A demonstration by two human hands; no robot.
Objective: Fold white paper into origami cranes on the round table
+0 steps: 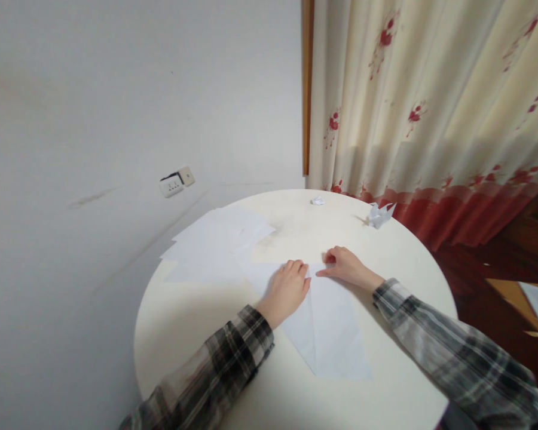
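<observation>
A white sheet of paper [336, 328] with a crease and a folded flap lies on the round white table [183, 334]. My left hand [289, 289] rests on the sheet's upper part, left of the crease, its fingers bent and pressed together. What it holds, if anything, is hidden. Just to the right, my right hand [343, 266] is at the sheet's top edge, thumb and index finger apart, with nothing visible between them. The two hands do not touch.
Several loose white sheets [215, 242] overlap at the table's back left. A small crumpled paper [317, 201] sits at the back edge, and a folded paper figure [379, 215] at the back right. Beyond are a wall socket [171, 186] and a flowered curtain [407, 119].
</observation>
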